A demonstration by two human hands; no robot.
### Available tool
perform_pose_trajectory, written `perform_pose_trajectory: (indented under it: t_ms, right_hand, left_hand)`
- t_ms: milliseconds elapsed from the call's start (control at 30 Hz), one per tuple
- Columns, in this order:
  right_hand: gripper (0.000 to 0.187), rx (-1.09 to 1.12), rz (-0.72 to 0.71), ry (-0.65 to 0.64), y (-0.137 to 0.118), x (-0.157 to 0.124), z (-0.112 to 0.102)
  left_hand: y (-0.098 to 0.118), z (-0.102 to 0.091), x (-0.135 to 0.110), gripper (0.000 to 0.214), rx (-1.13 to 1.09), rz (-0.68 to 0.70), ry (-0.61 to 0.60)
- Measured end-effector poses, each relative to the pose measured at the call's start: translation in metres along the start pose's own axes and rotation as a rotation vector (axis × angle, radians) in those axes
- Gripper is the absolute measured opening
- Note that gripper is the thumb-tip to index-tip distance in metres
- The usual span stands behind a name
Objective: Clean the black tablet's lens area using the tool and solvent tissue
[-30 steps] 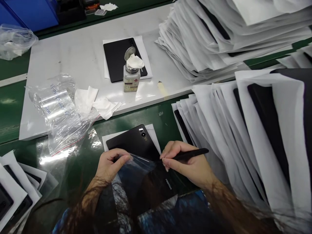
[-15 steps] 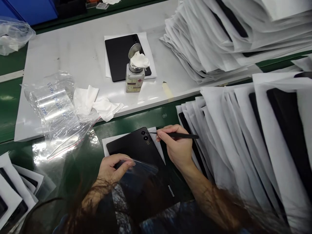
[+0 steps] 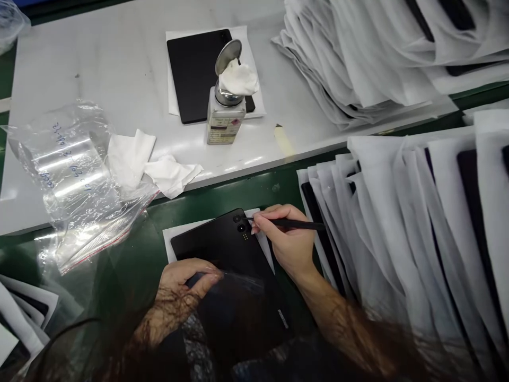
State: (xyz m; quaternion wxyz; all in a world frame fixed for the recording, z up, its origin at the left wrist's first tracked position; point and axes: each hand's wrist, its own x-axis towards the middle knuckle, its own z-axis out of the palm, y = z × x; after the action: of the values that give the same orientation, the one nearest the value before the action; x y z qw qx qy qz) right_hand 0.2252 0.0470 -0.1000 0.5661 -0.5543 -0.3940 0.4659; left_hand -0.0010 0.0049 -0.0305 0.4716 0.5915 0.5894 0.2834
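Observation:
A black tablet [image 3: 210, 236] lies back up on white wrapping in front of me, its camera lenses [image 3: 240, 228] at the upper right corner. My right hand [image 3: 289, 241] is closed around black tweezers [image 3: 300, 224], with their thin tip at the upper lens. Thumb and fingers of my left hand [image 3: 183, 289] pinch a clear plastic film [image 3: 242, 284] above the tablet's lower half. Hair and shadow hide the near end of the tablet and film.
On the grey board [image 3: 119, 69] stand an open-lidded solvent bottle [image 3: 226, 124] topped with white tissue, and a second tablet [image 3: 191, 79] behind it. Crumpled wipes [image 3: 133, 156] and a clear zip bag [image 3: 75, 164] lie left. White-sleeved tablets [image 3: 382, 212] crowd the right.
The tweezers' tip has moved from the tablet's edge onto the upper lens. My left hand still pinches the film. The view has shifted slightly, moving the background.

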Motion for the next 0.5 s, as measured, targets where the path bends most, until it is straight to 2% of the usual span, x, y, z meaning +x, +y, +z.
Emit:
perform_pose_trajectory:
  t_ms: [500]
  right_hand:
    - [0.041, -0.007, -0.007, -0.012, -0.0036, -0.0007, -0.0006]
  left_hand:
    - [0.0021, 0.0006, 0.0011, 0.011, 0.018, 0.045, 0.01]
